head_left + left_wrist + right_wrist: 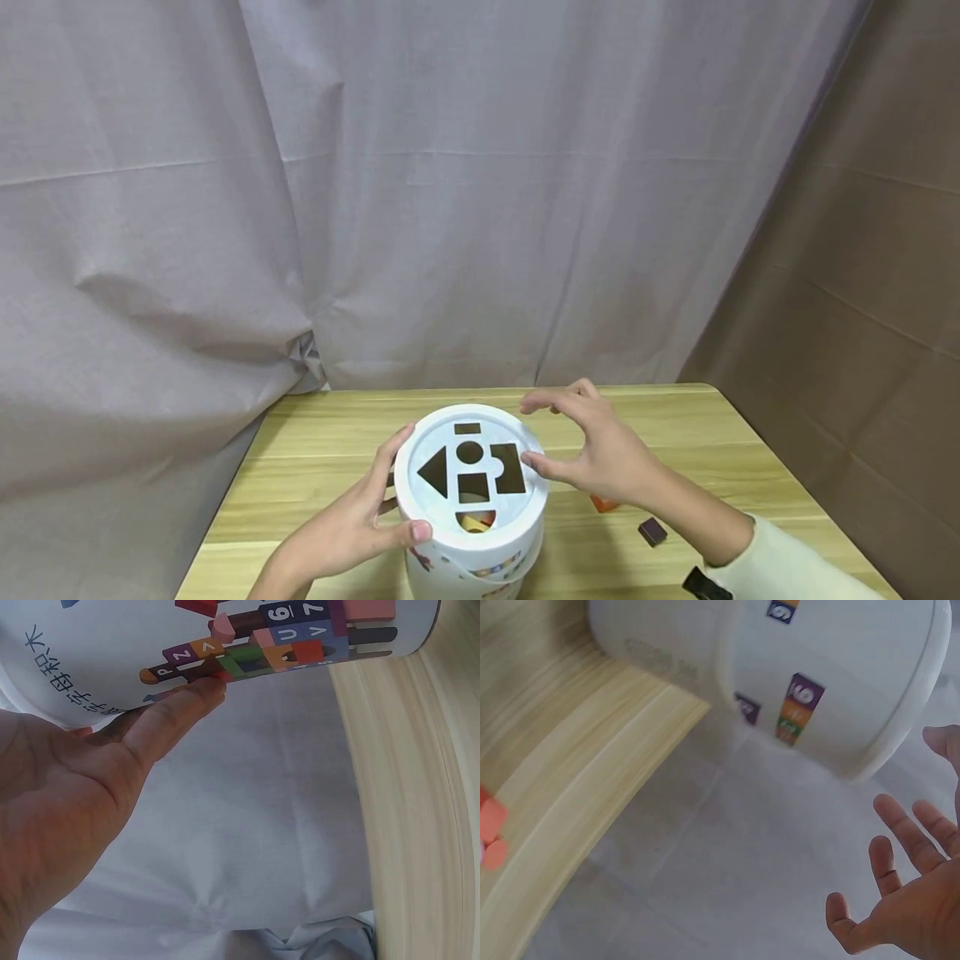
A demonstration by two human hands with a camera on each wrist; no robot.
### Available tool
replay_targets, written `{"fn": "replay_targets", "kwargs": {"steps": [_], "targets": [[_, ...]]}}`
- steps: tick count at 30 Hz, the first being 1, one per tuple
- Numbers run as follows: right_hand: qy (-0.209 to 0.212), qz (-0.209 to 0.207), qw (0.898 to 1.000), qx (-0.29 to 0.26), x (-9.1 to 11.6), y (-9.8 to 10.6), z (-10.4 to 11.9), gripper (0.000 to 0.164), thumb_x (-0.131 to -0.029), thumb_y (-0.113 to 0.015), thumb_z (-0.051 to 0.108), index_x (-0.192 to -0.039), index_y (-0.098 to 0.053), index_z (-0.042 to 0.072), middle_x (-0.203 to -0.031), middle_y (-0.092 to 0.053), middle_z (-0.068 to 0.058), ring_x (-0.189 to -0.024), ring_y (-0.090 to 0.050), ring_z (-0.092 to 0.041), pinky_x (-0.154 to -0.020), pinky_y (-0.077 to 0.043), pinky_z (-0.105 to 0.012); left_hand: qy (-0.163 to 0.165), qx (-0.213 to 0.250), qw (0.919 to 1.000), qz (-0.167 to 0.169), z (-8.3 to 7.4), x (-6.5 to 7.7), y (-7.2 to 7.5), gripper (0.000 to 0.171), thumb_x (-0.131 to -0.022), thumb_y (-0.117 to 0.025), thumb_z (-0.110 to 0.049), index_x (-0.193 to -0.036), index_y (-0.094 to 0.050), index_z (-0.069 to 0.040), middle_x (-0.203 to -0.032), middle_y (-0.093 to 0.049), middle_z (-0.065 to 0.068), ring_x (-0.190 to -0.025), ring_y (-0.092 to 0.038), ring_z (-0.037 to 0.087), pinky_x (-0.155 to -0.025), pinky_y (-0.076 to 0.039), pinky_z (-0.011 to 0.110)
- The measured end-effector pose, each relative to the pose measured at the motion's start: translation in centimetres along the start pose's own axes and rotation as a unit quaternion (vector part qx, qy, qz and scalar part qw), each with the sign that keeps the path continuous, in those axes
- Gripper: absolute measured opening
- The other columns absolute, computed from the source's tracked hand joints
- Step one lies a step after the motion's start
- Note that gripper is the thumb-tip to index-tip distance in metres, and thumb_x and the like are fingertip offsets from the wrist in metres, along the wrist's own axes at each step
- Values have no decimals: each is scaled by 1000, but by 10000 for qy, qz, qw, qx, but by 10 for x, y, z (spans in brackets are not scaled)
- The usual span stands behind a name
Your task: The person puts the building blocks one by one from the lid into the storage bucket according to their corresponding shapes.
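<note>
A white bucket (457,575) with printed block pictures stands upright at the front of the table. Its white lid (435,437) has several cut-outs: rectangle, circle, triangle, square, half-round and a notched shape. Yellow and red pieces (472,524) show through the half-round hole. My left hand (348,525) holds the bucket at its left, thumb on the lid's front rim and fingers along the side wall (247,645). Over the lid's right edge, my right hand (600,454) is spread with thumb and fingers apart, holding nothing. In the right wrist view its fingers (911,832) are loosely bent.
On the wooden table (315,450), right of the bucket, lie a dark square block (652,532) and an orange-red block (603,504), partly hidden by my right forearm. Grey curtains (480,208) hang behind the table and at both sides.
</note>
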State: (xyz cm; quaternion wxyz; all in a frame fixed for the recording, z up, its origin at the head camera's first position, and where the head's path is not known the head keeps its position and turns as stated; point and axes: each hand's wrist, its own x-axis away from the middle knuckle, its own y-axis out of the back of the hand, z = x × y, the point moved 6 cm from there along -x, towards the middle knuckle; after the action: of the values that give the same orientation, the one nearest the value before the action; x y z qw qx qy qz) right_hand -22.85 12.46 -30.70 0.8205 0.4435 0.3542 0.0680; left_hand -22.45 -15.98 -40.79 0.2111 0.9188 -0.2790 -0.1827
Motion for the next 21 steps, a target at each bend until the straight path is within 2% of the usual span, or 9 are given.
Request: {"fn": "replay_targets", "kwargs": {"steps": [7, 10, 14, 18, 21], "targets": [[-144, -142, 9994, 295, 19, 8, -25, 58, -76, -91, 29, -126, -63, 35, -115, -70, 16, -106, -51, -5, -91, -51, -33, 245, 56, 9997, -9, 2, 5, 2, 110, -88, -80, -28, -161, 1, -42, -168, -18, -4, -142, -44, 25, -109, -50, 33], [-289, -198, 9982, 484, 28, 10, -37, 57, -75, -91, 27, -125, -64, 34, -111, -70, 17, -106, -52, -6, -89, -50, -33, 229, 46, 9997, -17, 2, 6, 3, 110, -88, -80, -28, -161, 2, -41, -168, -19, -2, -142, -45, 25, -110, -50, 33], [-562, -254, 9952, 762, 41, 11, -52, 53, -73, -92, 26, -119, -67, 31, -105, -68, 19, -101, -54, -8, -84, -44, -38, 190, 3, 9998, -41, 1, 8, 5, 110, -88, -80, -28, -162, 1, -40, -168, -19, -1, -141, -46, 26, -110, -50, 35], [-695, -328, 9916, 1038, 54, 8, -63, 50, -69, -93, 26, -114, -69, 29, -100, -67, 20, -93, -54, -10, -77, -40, -34, 252, -10, 9997, -25, 2, 10, 6, 110, -88, -80, -27, -161, 1, -40, -167, -22, -2, -142, -45, 25, -110, -49, 34], [-684, -331, 9898, 1205, 63, 5, -71, 49, -67, -94, 22, -109, -71, 28, -99, -67, 20, -91, -54, -8, -74, -41, -30, 264, 16, 9996, -8, 1, 12, 6, 111, -88, -81, -27, -161, 2, -40, -166, -22, -3, -143, -44, 24, -111, -49, 34]]}}
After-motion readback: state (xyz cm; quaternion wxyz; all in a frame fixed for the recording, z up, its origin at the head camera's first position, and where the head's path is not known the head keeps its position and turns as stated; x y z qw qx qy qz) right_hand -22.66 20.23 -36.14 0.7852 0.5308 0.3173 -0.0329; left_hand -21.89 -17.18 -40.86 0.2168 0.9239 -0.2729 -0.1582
